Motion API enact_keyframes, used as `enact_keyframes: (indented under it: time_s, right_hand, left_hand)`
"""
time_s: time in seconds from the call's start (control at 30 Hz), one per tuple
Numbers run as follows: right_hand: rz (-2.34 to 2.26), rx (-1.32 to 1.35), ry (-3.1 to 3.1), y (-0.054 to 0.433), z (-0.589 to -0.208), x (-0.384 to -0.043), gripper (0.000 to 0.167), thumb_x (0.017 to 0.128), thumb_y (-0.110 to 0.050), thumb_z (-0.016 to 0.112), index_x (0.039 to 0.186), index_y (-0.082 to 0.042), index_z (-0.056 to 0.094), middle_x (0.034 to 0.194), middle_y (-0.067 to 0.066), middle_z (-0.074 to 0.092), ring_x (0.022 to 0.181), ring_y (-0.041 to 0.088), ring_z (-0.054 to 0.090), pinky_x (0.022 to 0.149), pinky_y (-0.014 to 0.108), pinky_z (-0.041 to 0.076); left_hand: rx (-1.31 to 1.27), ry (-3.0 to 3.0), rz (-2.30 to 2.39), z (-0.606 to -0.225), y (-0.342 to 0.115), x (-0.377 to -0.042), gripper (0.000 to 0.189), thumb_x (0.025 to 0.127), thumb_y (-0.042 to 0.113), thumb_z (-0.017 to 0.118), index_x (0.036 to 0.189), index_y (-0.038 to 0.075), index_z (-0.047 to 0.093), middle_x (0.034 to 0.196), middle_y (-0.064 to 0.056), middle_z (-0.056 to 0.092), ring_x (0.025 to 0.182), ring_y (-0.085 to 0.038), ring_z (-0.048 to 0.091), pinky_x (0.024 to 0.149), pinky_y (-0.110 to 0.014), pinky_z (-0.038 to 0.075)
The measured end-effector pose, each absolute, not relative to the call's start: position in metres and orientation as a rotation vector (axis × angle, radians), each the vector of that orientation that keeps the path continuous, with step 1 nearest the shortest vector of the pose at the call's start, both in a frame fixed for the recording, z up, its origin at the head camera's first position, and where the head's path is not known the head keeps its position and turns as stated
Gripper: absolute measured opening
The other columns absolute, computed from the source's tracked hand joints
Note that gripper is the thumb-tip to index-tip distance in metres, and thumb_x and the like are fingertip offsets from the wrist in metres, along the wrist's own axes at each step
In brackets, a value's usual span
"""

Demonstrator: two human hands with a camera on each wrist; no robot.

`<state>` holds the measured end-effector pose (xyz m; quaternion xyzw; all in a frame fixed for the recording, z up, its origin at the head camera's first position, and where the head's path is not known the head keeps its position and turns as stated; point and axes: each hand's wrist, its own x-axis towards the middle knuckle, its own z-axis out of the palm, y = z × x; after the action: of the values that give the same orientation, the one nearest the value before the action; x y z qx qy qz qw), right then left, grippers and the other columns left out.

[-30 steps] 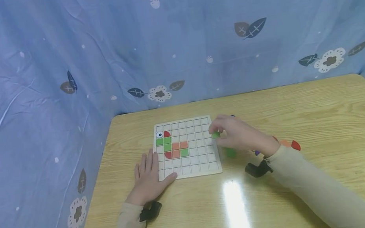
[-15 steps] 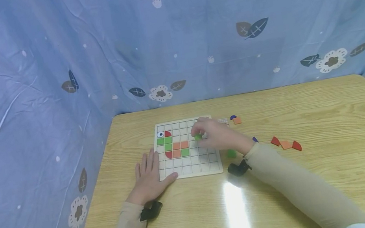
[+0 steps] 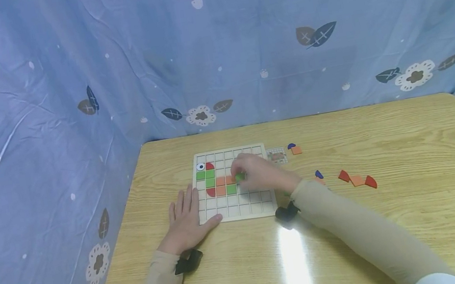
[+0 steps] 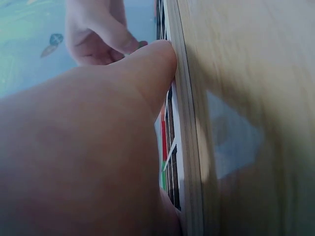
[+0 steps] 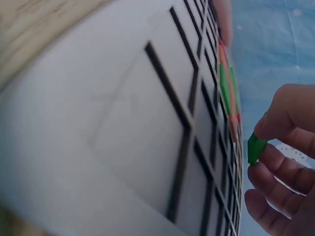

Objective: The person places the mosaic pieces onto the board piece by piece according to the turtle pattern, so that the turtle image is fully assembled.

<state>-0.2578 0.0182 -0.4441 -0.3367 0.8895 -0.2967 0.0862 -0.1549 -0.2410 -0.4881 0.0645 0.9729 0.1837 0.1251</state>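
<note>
- A person's right hand (image 3: 258, 173) is pinching a green tile (image 5: 256, 147) between thumb and forefinger, the remaining fingers bending loosely beside it.
- The green tile is hovering over a white grid board (image 3: 260, 207), just right of the upper orange squares (image 3: 225, 180); whether it is touching the grid, I cannot tell from here.
- The left hand (image 3: 184, 224) is lying flat at the board's left side, fingers straight and slightly spread, thumb stretching onto the near edge.
- Across the board's left half, an eye tile (image 3: 200, 166) is sitting beside a red quarter-round (image 3: 210, 166), with green and orange squares winding below.
- Beyond the right edge, a small patterned card (image 3: 277, 156) is lying near a blue half-round (image 3: 291, 145) and an orange square (image 3: 296, 150).
- Farther right, two red wedges (image 3: 343, 175) are flanking another orange square (image 3: 356, 180) on the wooden table (image 3: 239, 269).
- Behind, a blue curtain (image 3: 227, 28) is hanging.
</note>
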Motion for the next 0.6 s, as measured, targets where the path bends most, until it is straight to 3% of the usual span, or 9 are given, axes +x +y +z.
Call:
enact_keyframes:
  time_s: [0.37,0.6]
  right_hand:
    - [-0.773,-0.991,2.675,0.014,-0.455,-0.260,0.026,0.085,-0.006,0.076,0.110,-0.011,0.077,0.108,0.001,0.069,0.099,0.018,0.059,0.096,0.036,0.053]
    - [-0.758,-0.991,2.690,0.016,-0.457,-0.260,0.028,0.085,-0.005,0.076,0.111,-0.013,0.079,0.107,0.002,0.068,0.100,0.018,0.060,0.094,0.036,0.054]
  left_hand:
    - [0.190,2.844,0.545,-0.486,-0.240,-0.154,0.114,0.095,0.074,0.053,0.167,0.002,0.001,0.176,-0.015,-0.008,0.161,-0.042,-0.009,0.125,-0.068,-0.003]
    - [0.181,2.835,0.545,-0.484,-0.239,-0.153,0.113,0.096,0.073,0.052,0.167,0.003,0.000,0.176,-0.015,-0.008,0.162,-0.041,-0.009,0.125,-0.067,-0.003]
